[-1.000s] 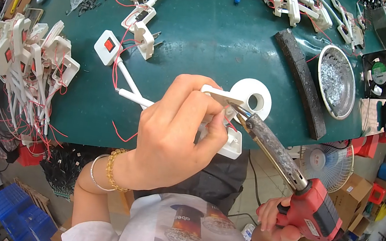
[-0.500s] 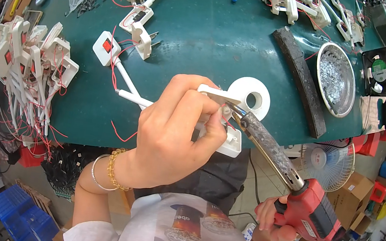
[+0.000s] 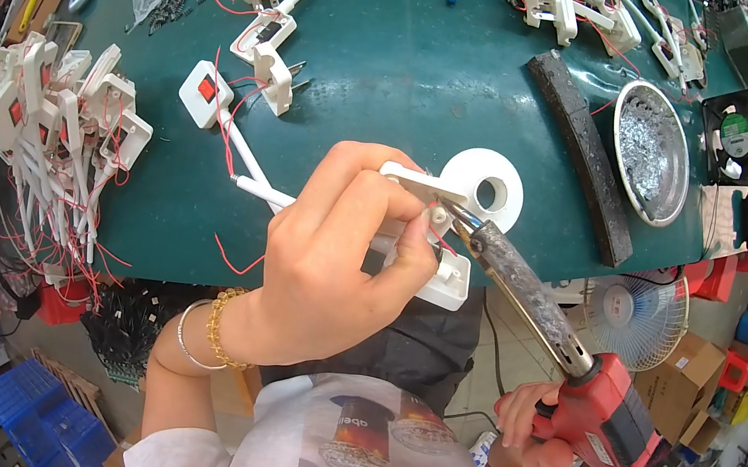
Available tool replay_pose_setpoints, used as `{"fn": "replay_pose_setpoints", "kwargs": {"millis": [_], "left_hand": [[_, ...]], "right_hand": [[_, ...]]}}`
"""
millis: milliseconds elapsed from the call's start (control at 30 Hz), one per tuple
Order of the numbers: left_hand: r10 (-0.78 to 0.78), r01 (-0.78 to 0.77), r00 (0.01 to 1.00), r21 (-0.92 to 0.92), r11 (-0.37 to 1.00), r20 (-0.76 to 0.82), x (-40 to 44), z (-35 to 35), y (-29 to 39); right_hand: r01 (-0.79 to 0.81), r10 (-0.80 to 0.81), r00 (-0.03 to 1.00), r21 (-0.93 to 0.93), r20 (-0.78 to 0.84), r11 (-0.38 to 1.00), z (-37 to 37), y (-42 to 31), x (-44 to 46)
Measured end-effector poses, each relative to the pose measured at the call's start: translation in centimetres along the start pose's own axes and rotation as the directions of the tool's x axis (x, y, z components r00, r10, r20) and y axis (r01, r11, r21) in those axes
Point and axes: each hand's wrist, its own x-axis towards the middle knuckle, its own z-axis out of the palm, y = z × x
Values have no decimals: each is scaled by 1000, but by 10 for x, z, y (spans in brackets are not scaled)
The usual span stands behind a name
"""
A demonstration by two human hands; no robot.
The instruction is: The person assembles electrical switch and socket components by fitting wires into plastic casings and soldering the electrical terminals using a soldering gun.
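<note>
My left hand [image 3: 333, 247] is closed in a pinch on a white plastic housing [image 3: 446, 282], at the table's near edge. A thin red wire [image 3: 444, 243] runs inside it. In my right hand [image 3: 529, 429] is a red soldering gun [image 3: 610, 408], its long barrel slanting up to the left. Its tip meets the housing just beside my left fingertips; the exact contact spot is too small to make out. Behind the tip lies a white ring-shaped roll [image 3: 511, 182]. My left fingers hide part of the housing.
White housings with a red switch [image 3: 207, 89] and wires lie left of centre. A tangled pile of similar parts [image 3: 68, 126] hangs at the left edge. To the right are a dark bar [image 3: 582, 154], a metal bowl [image 3: 676, 198] of silvery bits and a small black fan [image 3: 738, 145].
Both hands, the housing and the soldering gun hold almost the same position. The housing and the gun have shifted only very slightly.
</note>
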Motion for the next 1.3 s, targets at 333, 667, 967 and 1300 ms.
{"fn": "replay_pose_setpoints", "kwargs": {"millis": [333,667,967,1300], "left_hand": [[-10,10,1000,-3,1000,2,0,-1,0],[-110,112,993,-54,992,49,3,-9,3],[-240,254,966,-192,948,92,4,-16,5],[-316,355,934,-323,877,169,9,-28,6]], "right_hand": [[-6,6,1000,-25,-5,1000,2,-3,1],[106,-122,971,91,206,990,-3,-6,15],[51,-49,998,102,-25,994,3,-7,8],[38,-34,996,48,-82,998,3,-6,12]]}}
